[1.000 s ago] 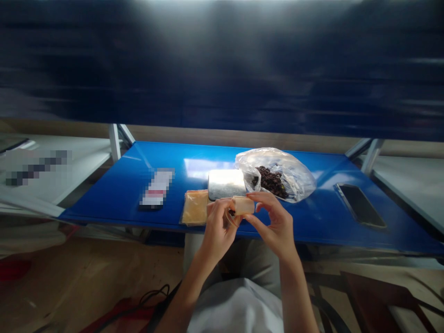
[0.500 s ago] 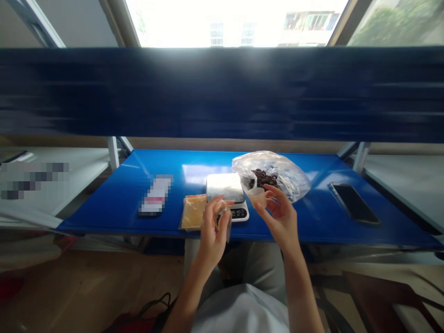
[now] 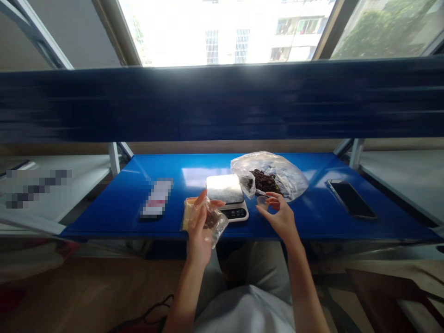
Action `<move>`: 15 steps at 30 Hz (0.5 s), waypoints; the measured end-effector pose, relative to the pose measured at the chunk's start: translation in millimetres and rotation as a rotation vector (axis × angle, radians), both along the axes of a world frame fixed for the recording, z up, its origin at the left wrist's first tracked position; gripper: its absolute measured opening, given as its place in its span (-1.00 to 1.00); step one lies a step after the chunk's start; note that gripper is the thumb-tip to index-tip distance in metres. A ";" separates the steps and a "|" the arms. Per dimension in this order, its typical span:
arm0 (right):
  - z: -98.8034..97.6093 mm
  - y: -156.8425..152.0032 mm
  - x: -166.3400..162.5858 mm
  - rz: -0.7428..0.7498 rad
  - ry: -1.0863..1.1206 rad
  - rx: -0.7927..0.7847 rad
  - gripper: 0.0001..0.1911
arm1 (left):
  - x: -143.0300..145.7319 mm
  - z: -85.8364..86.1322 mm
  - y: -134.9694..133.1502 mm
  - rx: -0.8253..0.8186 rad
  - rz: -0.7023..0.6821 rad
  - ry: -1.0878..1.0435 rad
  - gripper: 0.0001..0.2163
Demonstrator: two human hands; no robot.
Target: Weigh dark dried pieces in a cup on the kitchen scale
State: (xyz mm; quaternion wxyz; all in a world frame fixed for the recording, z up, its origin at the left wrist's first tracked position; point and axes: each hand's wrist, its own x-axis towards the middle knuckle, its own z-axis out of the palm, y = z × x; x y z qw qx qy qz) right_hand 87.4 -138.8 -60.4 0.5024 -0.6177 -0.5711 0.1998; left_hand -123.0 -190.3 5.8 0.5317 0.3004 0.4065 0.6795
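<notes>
My left hand point(image 3: 200, 236) is closed on a small clear plastic bag point(image 3: 218, 227) with some dark pieces in it, held above the table's front edge. In my right hand point(image 3: 280, 217) is a small translucent cup point(image 3: 262, 202), pinched between thumb and fingers. Just beyond that cup lies a large clear plastic bag point(image 3: 293, 178), spread wide, with a heap of dark brown bean-like pieces point(image 3: 264, 179) inside. Between the hands stands a white kitchen scale point(image 3: 225, 189), its plate bare and its black button panel facing me. A stack of yellowish packets point(image 3: 188, 215) lies partly behind my left hand.
On the blue table point(image 3: 114, 203), a pixelated white item point(image 3: 157, 199) lies to the left and a dark phone point(image 3: 351, 199) to the right. A blue panel point(image 3: 222, 101) spans the table's back at a raised height. White shelves flank both sides.
My left hand has moved left and turned, so the small bag and its dark contents now show. My right hand has drawn the cup slightly right and down, away from the scale.
</notes>
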 end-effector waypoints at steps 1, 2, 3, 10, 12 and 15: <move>-4.2 1.5 0.9 0.007 -0.018 0.005 -0.37 | -1.0 0.4 0.1 -0.026 -0.007 -0.032 -0.58; -8.2 2.9 1.8 0.019 -0.034 0.013 -0.36 | -1.6 0.5 0.2 -0.051 -0.015 -0.057 -0.60; -11.8 4.0 2.5 0.033 -0.046 0.021 -0.38 | -1.9 0.4 0.4 -0.072 -0.027 -0.078 -0.62; -17.8 4.2 4.8 0.036 -0.075 0.009 -0.27 | 1.5 -4.6 1.4 -0.022 -0.058 -0.028 -0.59; -16.4 3.2 5.6 0.043 -0.084 0.003 -0.23 | 2.4 -6.2 1.4 -0.003 -0.055 0.065 -0.59; -13.5 1.7 6.5 0.022 -0.107 -0.005 -0.17 | 4.1 -6.4 0.9 0.048 -0.029 0.232 -0.70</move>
